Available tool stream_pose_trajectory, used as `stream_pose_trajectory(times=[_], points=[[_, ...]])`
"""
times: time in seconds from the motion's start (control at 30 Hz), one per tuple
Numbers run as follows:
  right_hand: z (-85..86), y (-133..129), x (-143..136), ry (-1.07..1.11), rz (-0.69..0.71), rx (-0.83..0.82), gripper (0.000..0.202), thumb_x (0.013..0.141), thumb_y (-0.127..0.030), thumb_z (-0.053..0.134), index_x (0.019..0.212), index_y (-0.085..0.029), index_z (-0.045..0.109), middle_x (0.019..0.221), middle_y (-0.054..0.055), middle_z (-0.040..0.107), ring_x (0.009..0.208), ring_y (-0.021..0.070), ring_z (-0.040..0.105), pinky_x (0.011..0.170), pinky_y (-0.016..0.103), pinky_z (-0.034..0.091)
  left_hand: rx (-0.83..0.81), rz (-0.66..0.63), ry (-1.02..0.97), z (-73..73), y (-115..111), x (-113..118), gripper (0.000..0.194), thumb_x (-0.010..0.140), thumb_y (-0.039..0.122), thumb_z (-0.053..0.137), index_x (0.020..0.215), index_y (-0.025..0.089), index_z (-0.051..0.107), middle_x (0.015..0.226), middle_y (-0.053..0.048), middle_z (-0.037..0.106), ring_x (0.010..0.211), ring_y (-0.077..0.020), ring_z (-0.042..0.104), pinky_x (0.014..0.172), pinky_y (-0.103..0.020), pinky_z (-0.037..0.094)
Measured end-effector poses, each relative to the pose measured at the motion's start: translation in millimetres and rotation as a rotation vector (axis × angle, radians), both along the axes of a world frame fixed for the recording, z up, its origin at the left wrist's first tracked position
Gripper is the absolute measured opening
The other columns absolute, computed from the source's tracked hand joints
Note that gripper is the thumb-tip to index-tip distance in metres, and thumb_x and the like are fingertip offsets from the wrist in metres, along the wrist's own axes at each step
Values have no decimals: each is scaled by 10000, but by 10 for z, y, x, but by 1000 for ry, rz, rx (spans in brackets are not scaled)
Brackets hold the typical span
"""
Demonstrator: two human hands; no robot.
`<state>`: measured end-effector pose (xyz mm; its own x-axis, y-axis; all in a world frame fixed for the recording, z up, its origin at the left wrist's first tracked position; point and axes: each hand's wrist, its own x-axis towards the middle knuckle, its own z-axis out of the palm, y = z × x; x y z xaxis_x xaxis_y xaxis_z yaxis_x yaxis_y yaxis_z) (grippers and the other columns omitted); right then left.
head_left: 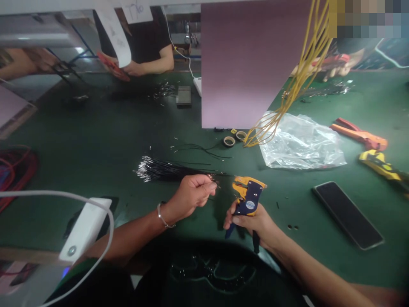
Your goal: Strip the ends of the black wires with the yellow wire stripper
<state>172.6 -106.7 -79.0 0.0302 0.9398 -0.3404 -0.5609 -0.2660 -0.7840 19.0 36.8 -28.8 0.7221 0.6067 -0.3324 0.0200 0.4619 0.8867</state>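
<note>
Closest to the camera, a white power bank (83, 230) with a white cable (57, 196) looping off it sits at the lower left, partly cut off by the frame edge. The left hand (193, 196) is curled with thumb and fingertips pressed together, pinching the near end of a thin black wire (214, 186); the wire is so fine I can barely trace it. The right hand (252, 221) is wrapped around the dark handles of a yellow and blue wire stripper (247, 198), head pointing up, just beside the left hand's fingertips. Can't tell if the wire actually reaches the tool's head.

Just behind the left hand lies a bundle of black wires (169, 169) on the green table (96, 140), bare ends glinting at the left. A dark phone (347, 214) lies off to the right.

Further back: 2 small tape rolls (234, 139), a crumpled clear plastic bag (300, 143), orange pliers (359, 134), hanging yellow wires (300, 72) and a pink board (252, 64) hiding what's behind. At the far edge, another person's forearm (153, 66) rests on the table.
</note>
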Motion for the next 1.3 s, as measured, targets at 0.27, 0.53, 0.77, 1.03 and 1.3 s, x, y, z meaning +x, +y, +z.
stream_pose_trajectory(times=[0.27,0.53,0.77,1.03,1.3], points=[[61,39,-86,-32,-24,-17,297,642,-243,861,840,-176,650,721,18,718,679,202,688,723,364,532,103,-142,9,-21,-151,-4,329,784,426,677,654,148,558,421,91,353,375,-37,300,394,-190,234],[52,55,-89,-23,-57,50,244,688,-270,828,839,-180,659,696,21,728,654,197,686,716,365,544,110,-229,-29,-73,-201,0,282,830,379,628,691,149,545,448,80,404,378,-39,334,396,-185,260],[64,50,-87,17,-78,85,183,730,-243,790,840,-163,667,691,22,729,642,201,692,703,371,551,58,-255,-89,-102,-228,21,295,828,390,635,705,139,541,464,54,488,365,-36,355,380,-175,264],[62,46,-82,14,-64,114,203,721,-235,809,847,-172,663,705,21,728,655,191,690,700,358,550,90,-261,-65,-122,-223,11,281,852,378,610,715,143,537,467,51,492,371,-37,374,385,-177,273],[33,47,-69,13,-113,103,153,730,-218,785,821,-160,676,688,26,723,627,199,690,674,361,555,-39,-231,-130,-147,-231,18,286,829,370,664,706,136,554,429,80,419,362,-39,362,388,-178,316]])
